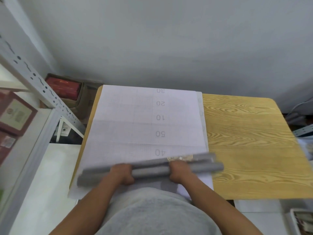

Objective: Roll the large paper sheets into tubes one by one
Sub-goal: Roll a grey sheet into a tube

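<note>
A large white gridded sheet [144, 119] with upside-down numbers lies flat on the wooden table [250, 141], covering its left half. At its near edge lie grey paper rolls [150, 172], motion-blurred, stretching from the table's left edge to past the sheet's right edge. My left hand [122, 173] grips the rolled paper left of centre. My right hand [178, 171] grips it right of centre. Both sets of fingers curl over the roll. A shiny patterned surface [179, 158] shows just beyond my right hand. More white paper [194, 184] lies under the rolls.
A metal shelf rack [33, 106] with boxes stands at the left. A cardboard box of red items [66, 89] sits on the floor behind the table's left corner. The table's right half shows bare wood. A white tray [303, 221] sits at the bottom right.
</note>
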